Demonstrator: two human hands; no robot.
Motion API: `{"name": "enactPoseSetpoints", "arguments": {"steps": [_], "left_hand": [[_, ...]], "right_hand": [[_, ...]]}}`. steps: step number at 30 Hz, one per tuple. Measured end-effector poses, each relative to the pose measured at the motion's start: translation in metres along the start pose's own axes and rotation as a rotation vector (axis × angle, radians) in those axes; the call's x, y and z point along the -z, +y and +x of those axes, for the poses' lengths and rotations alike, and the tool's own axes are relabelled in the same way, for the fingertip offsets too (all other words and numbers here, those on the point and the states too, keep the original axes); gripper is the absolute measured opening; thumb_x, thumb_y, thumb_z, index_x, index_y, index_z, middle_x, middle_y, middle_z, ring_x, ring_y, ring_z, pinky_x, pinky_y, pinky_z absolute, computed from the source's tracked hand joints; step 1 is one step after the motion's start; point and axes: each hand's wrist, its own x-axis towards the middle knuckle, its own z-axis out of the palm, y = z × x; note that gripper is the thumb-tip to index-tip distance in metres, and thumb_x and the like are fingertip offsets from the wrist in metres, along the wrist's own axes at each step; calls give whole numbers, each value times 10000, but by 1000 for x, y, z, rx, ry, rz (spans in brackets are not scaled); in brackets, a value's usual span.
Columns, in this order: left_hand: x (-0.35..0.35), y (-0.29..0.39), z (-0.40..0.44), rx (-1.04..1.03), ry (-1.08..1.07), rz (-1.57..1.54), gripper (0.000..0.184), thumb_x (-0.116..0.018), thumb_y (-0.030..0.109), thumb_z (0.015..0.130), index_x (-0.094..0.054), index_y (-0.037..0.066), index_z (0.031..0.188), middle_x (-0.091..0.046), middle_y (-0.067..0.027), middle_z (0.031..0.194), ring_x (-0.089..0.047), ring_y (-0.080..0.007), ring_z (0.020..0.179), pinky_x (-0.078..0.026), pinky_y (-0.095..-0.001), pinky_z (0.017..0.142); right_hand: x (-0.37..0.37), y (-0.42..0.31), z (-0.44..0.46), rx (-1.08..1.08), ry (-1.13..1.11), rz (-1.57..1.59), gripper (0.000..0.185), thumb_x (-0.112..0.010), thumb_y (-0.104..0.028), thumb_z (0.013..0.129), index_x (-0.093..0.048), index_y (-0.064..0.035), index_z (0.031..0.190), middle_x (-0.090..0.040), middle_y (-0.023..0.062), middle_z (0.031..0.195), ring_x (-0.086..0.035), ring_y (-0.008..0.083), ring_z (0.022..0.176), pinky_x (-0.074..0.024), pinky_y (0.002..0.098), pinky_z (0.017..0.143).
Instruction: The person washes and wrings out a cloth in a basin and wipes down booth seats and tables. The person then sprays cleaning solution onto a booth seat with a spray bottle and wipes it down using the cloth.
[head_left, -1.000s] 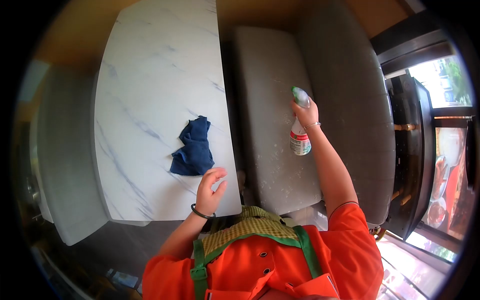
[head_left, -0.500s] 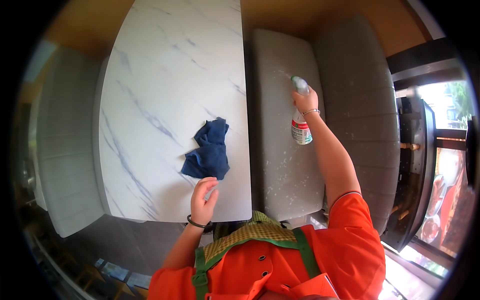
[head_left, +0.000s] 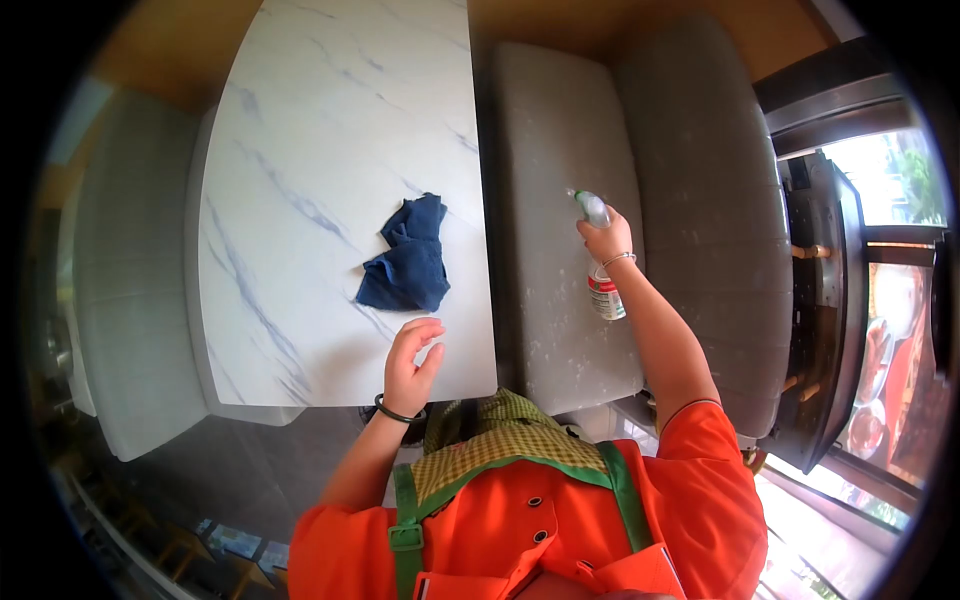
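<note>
My right hand (head_left: 608, 238) is wrapped round the neck of a spray bottle (head_left: 605, 295) with a green-tipped nozzle and a red and white label. It holds the bottle above the grey seat cushion (head_left: 540, 130), and a small puff of spray shows at the nozzle. Pale drops dot the cushion. Over the near end of the white marbled table (head_left: 300, 120), my left hand (head_left: 412, 358) hovers with loosely curved fingers and nothing in it. Just beyond its fingertips a crumpled dark blue cloth (head_left: 410, 262) lies on the tabletop, apart from the hand.
A padded grey backrest (head_left: 700, 230) rises along the right of the cushion. Another grey bench (head_left: 135, 280) stands left of the table. Beyond the backrest are a dark shelf unit (head_left: 830, 300) and bright windows. A narrow dark gap separates table and cushion.
The table, cloth and benches sit slightly differently in view as the camera shifts. My right hand has brought the spray bottle nearer along the cushion. The left hand stays empty, now apart from the cloth.
</note>
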Motion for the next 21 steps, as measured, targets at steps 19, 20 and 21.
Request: {"name": "enactPoseSetpoints", "arguments": {"steps": [19,20,21], "left_hand": [[-23,30,-247,-71,-25,7,156,-511,-13,805,-553,4,955,-513,-71,1074,-514,-121,910,-428,-233,775],[-23,33,-259,-69,-30,10,156,-510,-13,806,-554,4,954,-511,-75,1077,-513,-126,924,-426,-237,788],[-23,35,-271,-71,-38,12,156,-510,-13,806,-554,4,954,-511,-75,1077,-513,-126,924,-426,-237,788]], "right_hand": [[-3,161,-257,-8,-74,103,359,-618,-250,662,-583,-62,965,-616,167,890,-582,323,857,-456,385,745],[-1,173,-272,-11,-64,113,359,-618,-250,662,-583,-62,965,-616,167,890,-582,323,857,-456,385,745],[0,184,-289,-34,-175,97,355,-617,-252,661,-582,-59,957,-615,168,893,-580,327,859,-455,390,745]]}}
